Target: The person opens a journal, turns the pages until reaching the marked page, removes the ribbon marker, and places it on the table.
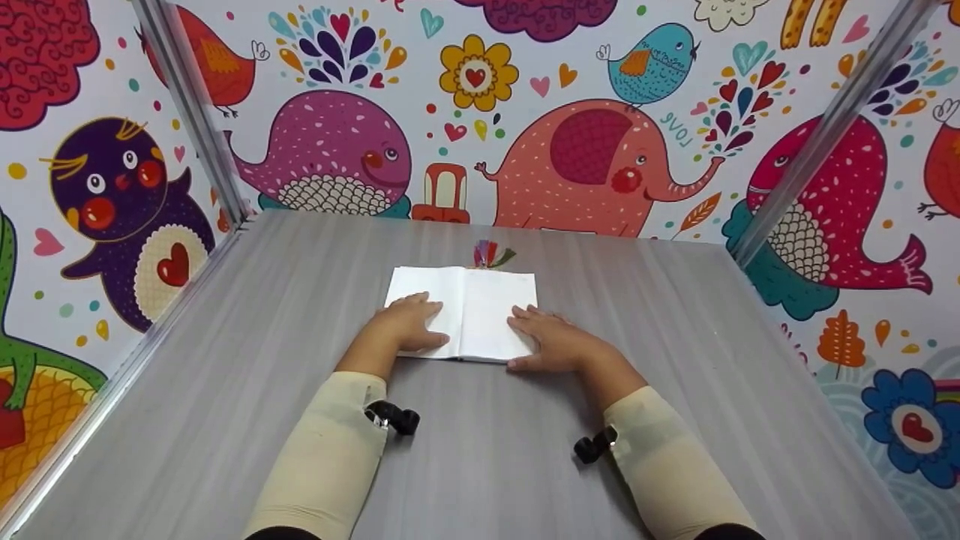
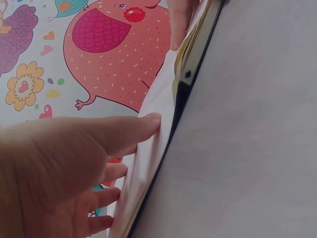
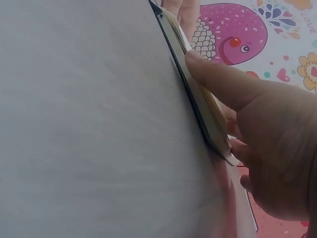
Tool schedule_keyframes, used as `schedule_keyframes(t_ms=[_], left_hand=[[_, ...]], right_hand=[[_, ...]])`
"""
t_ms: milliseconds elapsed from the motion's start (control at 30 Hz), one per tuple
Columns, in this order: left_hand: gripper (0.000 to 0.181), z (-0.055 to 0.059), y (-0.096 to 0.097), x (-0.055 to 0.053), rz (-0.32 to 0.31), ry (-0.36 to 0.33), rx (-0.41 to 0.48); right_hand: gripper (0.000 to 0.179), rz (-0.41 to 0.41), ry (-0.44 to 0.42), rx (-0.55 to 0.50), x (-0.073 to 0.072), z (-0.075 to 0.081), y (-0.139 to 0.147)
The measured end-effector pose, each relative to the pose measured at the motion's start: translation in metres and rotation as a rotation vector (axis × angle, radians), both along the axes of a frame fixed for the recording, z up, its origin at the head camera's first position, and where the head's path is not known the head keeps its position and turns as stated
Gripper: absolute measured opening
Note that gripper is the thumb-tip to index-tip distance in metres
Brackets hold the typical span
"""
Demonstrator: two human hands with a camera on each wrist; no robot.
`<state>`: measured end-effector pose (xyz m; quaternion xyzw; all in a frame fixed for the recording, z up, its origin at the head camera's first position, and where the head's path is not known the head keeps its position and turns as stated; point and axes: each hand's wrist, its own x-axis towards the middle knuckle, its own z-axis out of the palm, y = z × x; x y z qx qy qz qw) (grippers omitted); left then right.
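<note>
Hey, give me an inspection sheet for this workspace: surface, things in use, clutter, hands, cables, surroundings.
Surface: grey, streaked table; looks flat.
Things in use: book, lying open near the middle; no writing can be made out on its pages.
Clutter: colourful tassel at the book's far edge; whether it is attached, I cannot tell.
Hands: left hand rests on the left page, right hand at the right page's outer side; fingers spread on both.
Cables: nothing seen.
Surroundings: walls printed with cartoon animals, flowers and hearts; a metal post on each side.
</note>
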<state>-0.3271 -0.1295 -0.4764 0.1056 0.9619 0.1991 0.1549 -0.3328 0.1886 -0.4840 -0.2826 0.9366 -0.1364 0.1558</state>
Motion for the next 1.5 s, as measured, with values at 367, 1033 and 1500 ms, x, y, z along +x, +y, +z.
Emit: schedule_keyframes(t_ms=[367,1033,1500], left_hand=[[0.08,-0.001,0.0,-0.001,0.002,0.003,0.031],[0.078,0.002,0.001,0.002,0.016,0.034,0.06],[0.106,0.003,0.011,-0.001,0.055,0.096,0.226]], right_hand=[[0.05,-0.052,0.03,-0.153,0.002,0.01,0.005],[0.01,-0.093,0.357,-0.382,0.0,0.028,-0.022],[0.02,-0.075,0.399,-0.401,-0.006,0.039,-0.051]])
